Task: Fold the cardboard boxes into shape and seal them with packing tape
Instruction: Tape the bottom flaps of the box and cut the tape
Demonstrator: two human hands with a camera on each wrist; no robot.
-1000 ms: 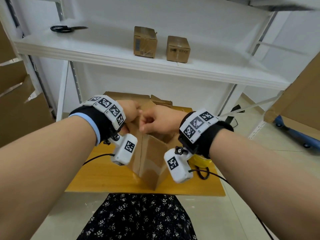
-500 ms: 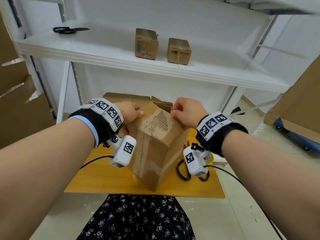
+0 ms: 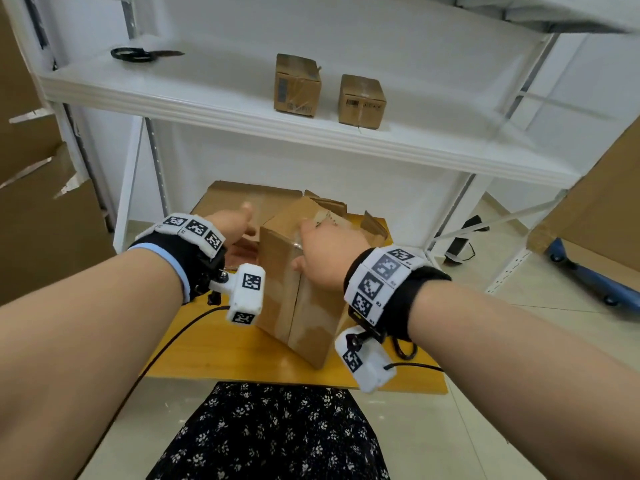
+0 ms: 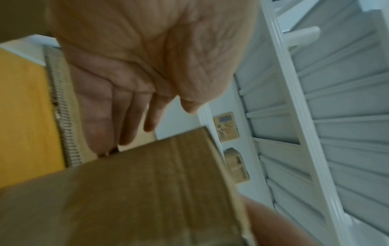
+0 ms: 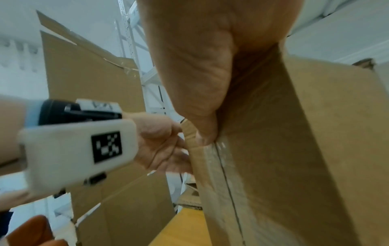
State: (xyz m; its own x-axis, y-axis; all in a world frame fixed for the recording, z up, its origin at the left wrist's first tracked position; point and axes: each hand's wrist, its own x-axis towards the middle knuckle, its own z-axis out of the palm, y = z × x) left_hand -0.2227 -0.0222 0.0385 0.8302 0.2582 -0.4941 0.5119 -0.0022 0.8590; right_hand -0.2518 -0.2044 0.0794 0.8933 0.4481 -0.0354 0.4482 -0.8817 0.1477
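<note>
A brown cardboard box [image 3: 308, 306] stands upright on the yellow table [image 3: 214, 355], with clear tape along the seam of its near face [image 5: 221, 149]. My right hand [image 3: 325, 251] lies over the box's top near edge, fingers flat on top and thumb [image 5: 206, 136] pressing the taped seam. My left hand [image 3: 235, 225] reaches past the box's left side with straight fingers [image 4: 126, 116], touching its left edge [image 5: 189, 149]. In the left wrist view the box [image 4: 147, 191] fills the foreground and hides the fingertips.
Flattened cardboard [image 3: 242, 199] lies behind the box. A white shelf [image 3: 242, 105] above carries two small sealed boxes [image 3: 297, 84] [image 3: 362, 100] and black scissors [image 3: 138, 54]. Large cardboard sheets stand at left [image 3: 41, 220] and right [image 3: 602, 202], by a blue trolley [image 3: 588, 271].
My right hand slid from the box's far right top corner to its near top edge, thumb now on the seam. The left hand uncurled from the top and straightened beside the box.
</note>
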